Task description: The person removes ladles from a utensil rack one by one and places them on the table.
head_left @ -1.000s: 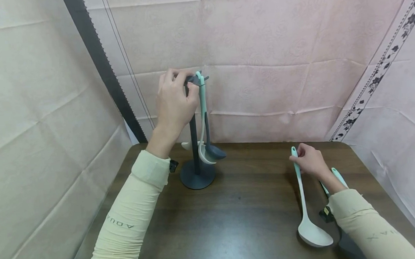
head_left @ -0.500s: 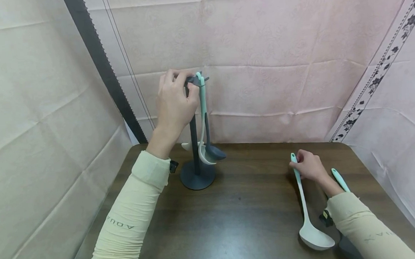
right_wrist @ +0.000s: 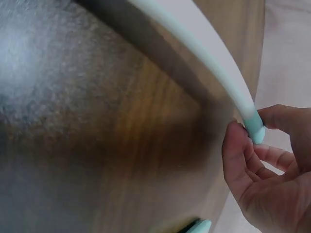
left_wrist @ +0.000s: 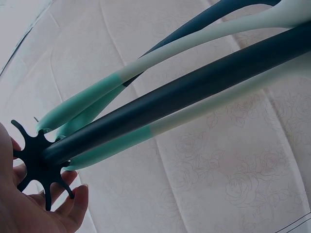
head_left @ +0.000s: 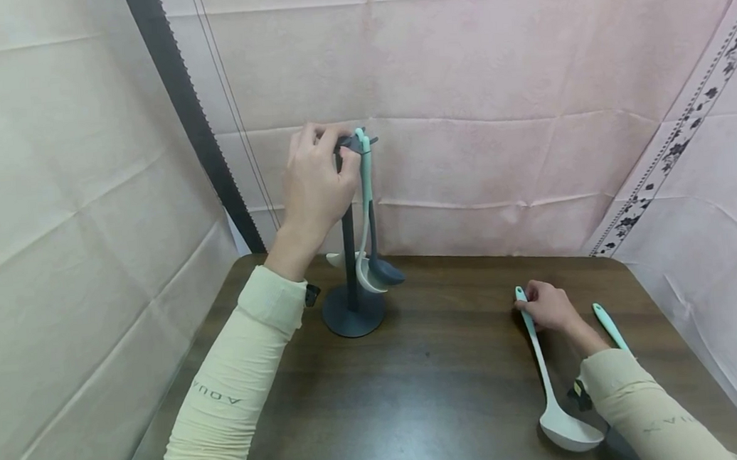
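My left hand (head_left: 320, 180) holds the top of a dark utensil stand (head_left: 353, 313), fingers curled about its hooked crown (left_wrist: 36, 158). From the hooks hang a white ladle (head_left: 367, 276), a dark ladle (head_left: 386, 271) and another white utensil (left_wrist: 194, 111), all with mint handles. At the right, my right hand (head_left: 548, 304) pinches the mint handle end of a white ladle (head_left: 543, 371) between thumb and fingers. Its bowl points toward me, low over the table. In the right wrist view, the handle end (right_wrist: 254, 127) sits between the fingertips, with its shadow on the wood.
Another mint-handled utensil (head_left: 609, 326) lies on the brown wooden table (head_left: 443, 374) at the right; the right forearm hides much of it. Pale cloth walls (head_left: 460, 74) rise behind the table and on both sides.
My right hand has shifted a little toward me with the ladle, whose bowl is now slightly lower and further right in view. My left hand keeps its hold on the stand.
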`<state>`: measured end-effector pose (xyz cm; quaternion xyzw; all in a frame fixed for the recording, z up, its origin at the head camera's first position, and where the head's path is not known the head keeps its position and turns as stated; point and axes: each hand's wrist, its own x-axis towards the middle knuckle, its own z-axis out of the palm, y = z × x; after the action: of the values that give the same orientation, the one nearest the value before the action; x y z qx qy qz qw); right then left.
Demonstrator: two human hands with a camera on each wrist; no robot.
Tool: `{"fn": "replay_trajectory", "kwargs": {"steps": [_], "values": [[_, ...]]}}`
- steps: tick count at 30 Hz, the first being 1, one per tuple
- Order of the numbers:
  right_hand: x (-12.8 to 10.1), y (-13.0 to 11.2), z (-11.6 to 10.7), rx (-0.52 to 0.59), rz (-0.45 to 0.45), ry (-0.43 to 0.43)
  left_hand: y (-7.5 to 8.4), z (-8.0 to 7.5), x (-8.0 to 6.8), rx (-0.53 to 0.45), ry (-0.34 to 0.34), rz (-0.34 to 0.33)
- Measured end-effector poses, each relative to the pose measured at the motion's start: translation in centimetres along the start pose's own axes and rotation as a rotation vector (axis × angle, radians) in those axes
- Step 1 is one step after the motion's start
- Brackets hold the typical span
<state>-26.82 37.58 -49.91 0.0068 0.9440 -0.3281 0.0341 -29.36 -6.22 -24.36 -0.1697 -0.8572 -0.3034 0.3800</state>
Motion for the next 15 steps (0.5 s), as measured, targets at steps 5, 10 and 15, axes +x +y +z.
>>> {"fn": "replay_trajectory", "kwargs": {"steps": [5,10,15], "values": [[0.2,0.4,0.4,0.038,0.037,-0.051,0.0,0.0,0.0,-0.011,0.006,0.004],[0.5,0.7,0.7,0.019,0.035,-0.05,0.0,-0.2,0.0,-0.011,0.012,0.005],[0.4,0.9,1.2,-0.025,0.001,-0.045,0.0,-0.1,0.0,-0.013,0.01,0.006]]}}
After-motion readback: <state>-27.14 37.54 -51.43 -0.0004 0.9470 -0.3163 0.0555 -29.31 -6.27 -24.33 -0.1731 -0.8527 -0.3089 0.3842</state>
